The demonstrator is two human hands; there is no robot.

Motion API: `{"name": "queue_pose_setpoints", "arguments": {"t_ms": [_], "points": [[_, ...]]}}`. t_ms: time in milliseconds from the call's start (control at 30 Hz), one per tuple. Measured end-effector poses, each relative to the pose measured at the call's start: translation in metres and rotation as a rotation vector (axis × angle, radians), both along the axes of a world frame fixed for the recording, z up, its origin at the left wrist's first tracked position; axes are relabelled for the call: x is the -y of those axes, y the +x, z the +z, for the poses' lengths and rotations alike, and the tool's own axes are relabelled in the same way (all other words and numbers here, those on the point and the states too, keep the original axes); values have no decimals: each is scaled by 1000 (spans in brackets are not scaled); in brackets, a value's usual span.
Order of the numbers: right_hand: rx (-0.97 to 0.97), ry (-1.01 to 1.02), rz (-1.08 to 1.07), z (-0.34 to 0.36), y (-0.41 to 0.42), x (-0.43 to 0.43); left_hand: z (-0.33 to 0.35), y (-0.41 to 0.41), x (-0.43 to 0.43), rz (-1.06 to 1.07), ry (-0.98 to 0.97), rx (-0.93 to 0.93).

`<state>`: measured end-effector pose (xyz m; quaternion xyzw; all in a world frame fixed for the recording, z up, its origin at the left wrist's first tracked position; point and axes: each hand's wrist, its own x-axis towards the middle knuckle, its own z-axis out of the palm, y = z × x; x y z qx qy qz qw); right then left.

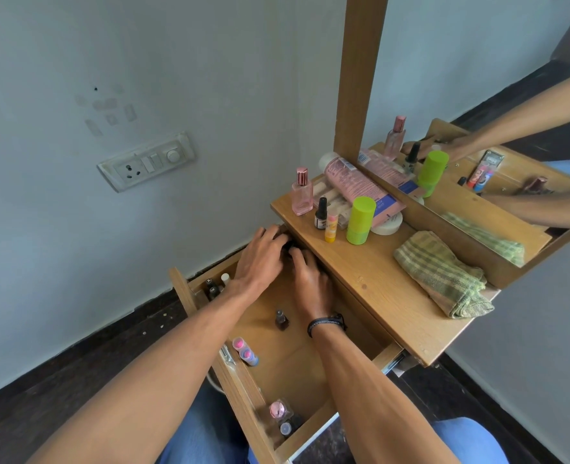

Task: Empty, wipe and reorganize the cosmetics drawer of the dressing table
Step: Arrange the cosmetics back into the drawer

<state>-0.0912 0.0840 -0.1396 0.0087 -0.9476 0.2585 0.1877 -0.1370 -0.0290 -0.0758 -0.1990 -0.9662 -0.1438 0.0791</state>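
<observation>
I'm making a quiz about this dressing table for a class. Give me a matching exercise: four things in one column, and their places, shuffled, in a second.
Things
1. checked cloth
2. lime-green container
3. maroon nail polish bottle
4. pink perfume bottle

Places
A. on the floor of the open drawer
B. upright at the left corner of the tabletop
C. lying at the tabletop's right end
D. upright beside the yellow lip balm

Pairs: 1-C, 2-D, 3-A, 4-B

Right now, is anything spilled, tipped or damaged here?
No spill or damage shows. The pink tube lies on its side at the back of the tabletop, and a pink-and-blue lip balm lies flat in the drawer.
</observation>
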Motion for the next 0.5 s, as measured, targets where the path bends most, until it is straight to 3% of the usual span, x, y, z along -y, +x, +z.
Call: {"name": "queue_pose_setpoints", "arguments": {"t_ms": [500], "points": [[-48,36,-30,-14,-5,0,-10,3,9,-9,30,-29]]}}
